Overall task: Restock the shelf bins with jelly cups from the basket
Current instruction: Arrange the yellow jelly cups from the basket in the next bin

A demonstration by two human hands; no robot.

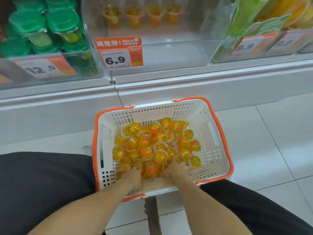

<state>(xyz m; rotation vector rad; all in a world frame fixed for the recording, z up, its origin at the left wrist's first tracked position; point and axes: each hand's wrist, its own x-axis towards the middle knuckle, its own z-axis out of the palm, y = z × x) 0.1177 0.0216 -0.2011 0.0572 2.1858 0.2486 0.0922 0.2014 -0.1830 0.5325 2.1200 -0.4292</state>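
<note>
A white basket (210,126) with orange handles stands on the floor in front of me, holding several orange jelly cups (157,145). Both my hands are down inside it at the near side of the pile. My left hand (132,177) has its fingers buried among the cups, and my right hand (174,168) likewise digs into them. The fingertips are hidden, so what each hand holds cannot be made out. Above, a clear shelf bin (169,53) holds a single row of jelly cups (144,16) at its back.
An orange 6.9 price tag (119,53) hangs on the bin's front. A bin of green-lidded cups (42,29) stands to the left, and bins with green and yellow packs (264,19) to the right. My knees in black trousers flank the basket on the tiled floor.
</note>
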